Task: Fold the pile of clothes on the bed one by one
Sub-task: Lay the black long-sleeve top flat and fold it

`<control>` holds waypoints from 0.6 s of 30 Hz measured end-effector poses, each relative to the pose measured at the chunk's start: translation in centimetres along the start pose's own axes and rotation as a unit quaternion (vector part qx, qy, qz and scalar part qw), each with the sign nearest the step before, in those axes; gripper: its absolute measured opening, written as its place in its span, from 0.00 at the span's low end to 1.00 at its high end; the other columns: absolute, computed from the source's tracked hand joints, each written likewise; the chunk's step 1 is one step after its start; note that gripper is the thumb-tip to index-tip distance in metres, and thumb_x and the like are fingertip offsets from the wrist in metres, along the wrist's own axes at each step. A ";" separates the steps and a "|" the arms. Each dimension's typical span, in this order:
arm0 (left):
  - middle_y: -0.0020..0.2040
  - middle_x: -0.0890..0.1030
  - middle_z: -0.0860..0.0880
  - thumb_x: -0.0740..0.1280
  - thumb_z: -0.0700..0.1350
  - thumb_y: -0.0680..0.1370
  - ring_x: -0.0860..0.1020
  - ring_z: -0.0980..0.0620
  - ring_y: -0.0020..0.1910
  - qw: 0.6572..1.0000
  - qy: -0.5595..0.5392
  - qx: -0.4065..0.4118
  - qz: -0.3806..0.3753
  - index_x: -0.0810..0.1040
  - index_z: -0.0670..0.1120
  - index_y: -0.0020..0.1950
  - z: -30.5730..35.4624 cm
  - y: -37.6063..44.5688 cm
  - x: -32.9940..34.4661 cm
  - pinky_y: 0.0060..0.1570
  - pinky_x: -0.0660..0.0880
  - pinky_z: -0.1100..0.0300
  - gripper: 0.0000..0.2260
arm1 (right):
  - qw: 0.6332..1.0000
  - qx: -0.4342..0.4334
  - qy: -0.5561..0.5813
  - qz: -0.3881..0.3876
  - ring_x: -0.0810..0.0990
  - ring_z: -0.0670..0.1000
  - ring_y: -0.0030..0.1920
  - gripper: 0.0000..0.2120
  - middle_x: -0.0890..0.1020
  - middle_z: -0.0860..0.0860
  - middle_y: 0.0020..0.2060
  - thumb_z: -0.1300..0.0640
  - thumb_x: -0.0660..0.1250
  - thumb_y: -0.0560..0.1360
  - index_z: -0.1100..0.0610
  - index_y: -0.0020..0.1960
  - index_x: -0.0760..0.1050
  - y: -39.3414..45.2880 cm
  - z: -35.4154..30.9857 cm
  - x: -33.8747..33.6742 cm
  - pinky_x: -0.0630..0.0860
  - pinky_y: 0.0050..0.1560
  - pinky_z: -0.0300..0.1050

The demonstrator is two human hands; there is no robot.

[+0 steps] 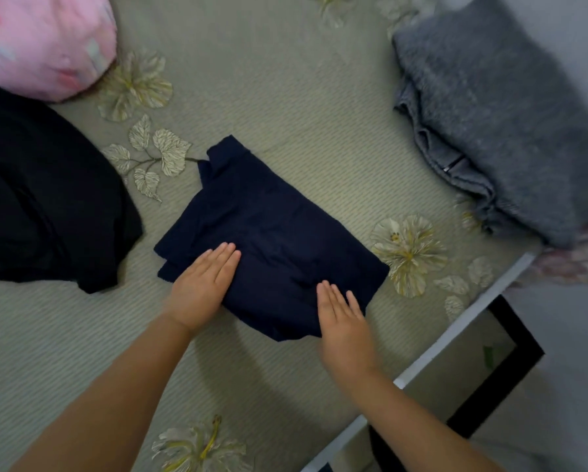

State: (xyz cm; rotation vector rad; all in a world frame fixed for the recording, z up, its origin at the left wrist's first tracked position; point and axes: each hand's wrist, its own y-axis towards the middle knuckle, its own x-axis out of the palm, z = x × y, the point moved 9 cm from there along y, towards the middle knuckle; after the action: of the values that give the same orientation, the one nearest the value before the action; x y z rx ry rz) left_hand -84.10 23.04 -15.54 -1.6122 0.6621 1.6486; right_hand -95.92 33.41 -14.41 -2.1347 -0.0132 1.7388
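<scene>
A navy blue garment (272,229) lies folded into a rough rectangle in the middle of the bed (268,97), with a narrower part sticking out at its far end. My left hand (204,287) rests flat on its near left corner, fingers straight. My right hand (345,321) lies flat on its near right edge, fingers straight too. A black heap of clothes (44,206) sits at the left of the bed.
A folded grey fuzzy garment (496,114) lies at the right edge of the bed. A pink pillow (44,42) is at the top left. The bed's white edge (456,332) runs diagonally at the lower right, with floor beyond it.
</scene>
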 end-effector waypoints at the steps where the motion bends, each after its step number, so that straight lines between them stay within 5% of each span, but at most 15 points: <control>1: 0.47 0.81 0.33 0.79 0.26 0.47 0.82 0.37 0.43 1.000 -0.006 -0.006 0.016 0.79 0.29 0.48 0.4 0.8 -1.1 0.34 0.76 0.42 0.30 | 0.999 -0.002 0.036 0.002 0.81 0.58 0.54 0.34 0.81 0.63 0.53 0.74 0.77 0.53 0.70 0.58 0.73 0.3 0.9 -1.1 0.73 0.56 0.54; 3: 0.47 0.81 0.32 0.79 0.25 0.48 0.82 0.36 0.42 0.999 -0.023 -0.008 0.042 0.79 0.29 0.48 1.5 2.9 -3.8 0.33 0.76 0.41 0.29 | 0.996 0.002 0.089 -0.009 0.67 0.57 0.69 0.32 0.68 0.63 0.67 0.75 0.65 0.69 0.67 0.70 0.56 1.1 3.5 -3.5 0.54 0.70 0.43; 5: 0.47 0.81 0.31 0.78 0.25 0.49 0.81 0.35 0.43 0.996 -0.031 -0.001 0.083 0.78 0.28 0.49 2.9 5.8 -7.3 0.35 0.76 0.40 0.28 | 0.992 0.013 0.125 -0.008 0.56 0.53 0.74 0.29 0.58 0.57 0.73 0.69 0.57 0.77 0.62 0.73 0.47 1.7 6.4 -6.4 0.45 0.71 0.36; 9: 0.48 0.81 0.32 0.66 0.26 0.64 0.81 0.35 0.44 0.984 -0.014 0.078 0.160 0.79 0.29 0.49 7.8 13.1 -15.3 0.38 0.75 0.39 0.14 | 0.988 0.059 0.132 0.062 0.60 0.56 0.72 0.31 0.61 0.59 0.72 0.67 0.60 0.76 0.63 0.74 0.50 3.6 13.9 -15.1 0.56 0.71 0.44; 11: 0.48 0.81 0.33 0.62 0.29 0.66 0.81 0.36 0.44 0.978 0.010 0.112 0.178 0.79 0.29 0.49 10.9 17.3 -18.8 0.38 0.76 0.41 0.13 | 0.989 0.064 0.112 0.075 0.54 0.53 0.74 0.32 0.57 0.56 0.74 0.67 0.60 0.76 0.62 0.74 0.47 4.7 18.0 -19.2 0.49 0.72 0.41; 14: 0.48 0.81 0.32 0.71 0.25 0.60 0.81 0.35 0.45 0.971 0.029 0.128 0.200 0.78 0.28 0.49 15.5 24.0 -23.3 0.39 0.76 0.40 0.18 | 0.987 0.069 0.087 0.114 0.50 0.52 0.75 0.32 0.54 0.56 0.74 0.66 0.59 0.76 0.63 0.74 0.45 6.3 24.8 -25.4 0.43 0.72 0.41; 18: 0.49 0.81 0.32 0.55 0.30 0.67 0.81 0.35 0.46 0.948 0.071 0.176 0.254 0.78 0.29 0.50 22.0 33.2 -28.9 0.42 0.76 0.40 0.17 | 0.972 0.097 0.078 0.201 0.60 0.63 0.71 0.31 0.62 0.65 0.70 0.72 0.63 0.71 0.70 0.71 0.54 7.8 33.2 -32.7 0.53 0.72 0.52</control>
State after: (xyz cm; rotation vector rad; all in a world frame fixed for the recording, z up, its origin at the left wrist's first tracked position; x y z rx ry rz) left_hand -125.11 16.09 10.76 -1.3724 1.4563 1.6402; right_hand -136.71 27.65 8.82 -2.2279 0.6477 1.6838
